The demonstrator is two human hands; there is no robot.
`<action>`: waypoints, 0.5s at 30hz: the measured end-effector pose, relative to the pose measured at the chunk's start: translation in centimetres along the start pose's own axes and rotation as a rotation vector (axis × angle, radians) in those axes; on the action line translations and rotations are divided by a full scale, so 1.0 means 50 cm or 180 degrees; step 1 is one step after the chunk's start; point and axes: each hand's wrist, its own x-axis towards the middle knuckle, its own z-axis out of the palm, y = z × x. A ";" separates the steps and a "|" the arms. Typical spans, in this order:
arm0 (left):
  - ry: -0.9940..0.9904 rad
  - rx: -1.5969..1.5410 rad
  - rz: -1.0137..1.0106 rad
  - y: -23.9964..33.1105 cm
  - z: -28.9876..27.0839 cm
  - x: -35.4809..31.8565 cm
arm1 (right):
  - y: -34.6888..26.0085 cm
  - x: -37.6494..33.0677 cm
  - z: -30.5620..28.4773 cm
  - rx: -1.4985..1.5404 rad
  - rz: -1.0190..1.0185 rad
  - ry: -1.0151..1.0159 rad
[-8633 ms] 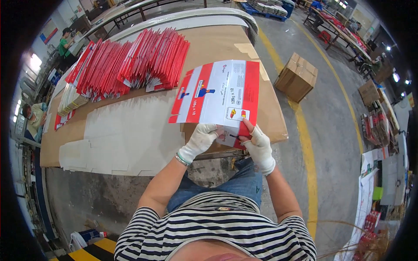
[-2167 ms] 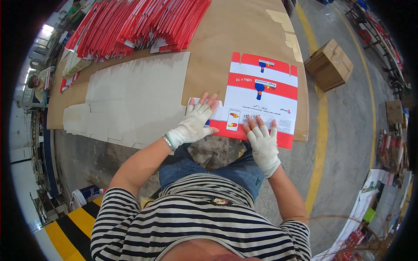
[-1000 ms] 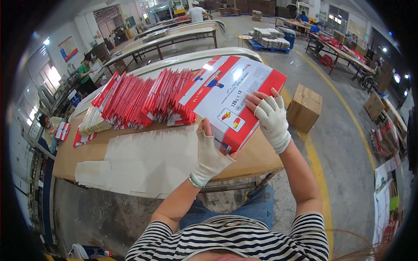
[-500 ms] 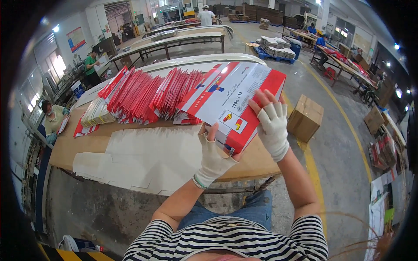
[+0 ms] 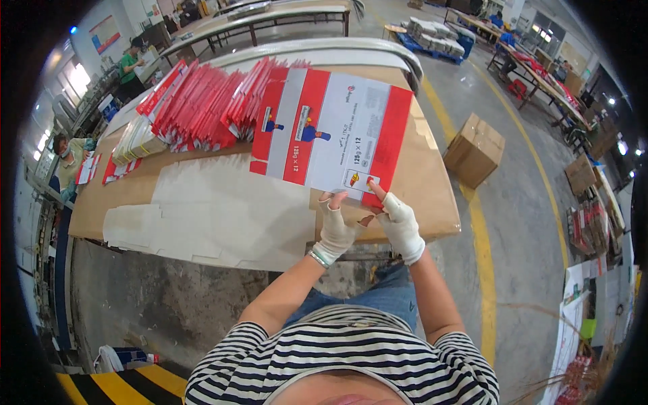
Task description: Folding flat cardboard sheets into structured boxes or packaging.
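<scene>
From where I stand, a person in a striped shirt (image 5: 344, 361) has a red and white printed carton blank (image 5: 341, 128) raised over the right part of the tabletop (image 5: 422, 179), its lower side toward the near edge. The right hand (image 5: 401, 226), in a white fingerless glove, has its fingers (image 5: 375, 190) closed in a pinch on the blank's lower right corner, one across the printed face. The left hand (image 5: 335, 228), gloved likewise, is loosely curled, with one fingertip up against the blank's lower edge and another apart to the right; how firmly it grips I can't tell. A bracelet (image 5: 319, 258) circles that wrist.

Along the near edge, left of the hands, pale cardboard sheets (image 5: 216, 202) lie overlapping. Farther back, a packed row of red folded cartons (image 5: 202, 108) leans together, and the blank's upper left corner covers the row's right end from this view. Just left of that row, toward the tabletop's left edge, sits a banded bundle (image 5: 138, 142). A brown cardboard box (image 5: 475, 149) stands on the floor (image 5: 520, 270), beyond the right edge, near a yellow line (image 5: 482, 270).
</scene>
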 end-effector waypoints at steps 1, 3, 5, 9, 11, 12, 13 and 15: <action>-0.0181 0.0083 -0.0229 0.002 -0.014 -0.024 | 0.011 -0.014 -0.001 -0.0326 0.0136 -0.0069; -0.0278 0.0130 -0.0484 0.000 -0.023 -0.052 | 0.024 -0.031 0.011 -0.0272 0.0225 -0.0108; -0.0500 0.0197 -0.0679 -0.001 -0.038 -0.064 | 0.040 -0.046 0.017 -0.0230 0.0289 -0.0149; -0.0630 0.0218 -0.0546 -0.014 -0.049 -0.049 | 0.049 -0.047 0.016 -0.0368 0.0184 0.0114; -0.0660 0.0159 -0.0518 -0.021 -0.048 -0.035 | 0.051 -0.040 0.009 -0.0397 0.0096 0.0153; -0.0720 0.0100 -0.0471 -0.022 -0.046 -0.029 | 0.057 -0.036 0.004 -0.0472 0.0059 0.0153; -0.0668 0.0097 -0.0357 -0.022 -0.041 -0.024 | 0.062 -0.035 0.000 -0.0546 0.0023 0.0153; -0.0674 0.0063 -0.0348 -0.020 -0.038 -0.037 | 0.077 -0.048 -0.001 -0.0682 -0.0044 0.0151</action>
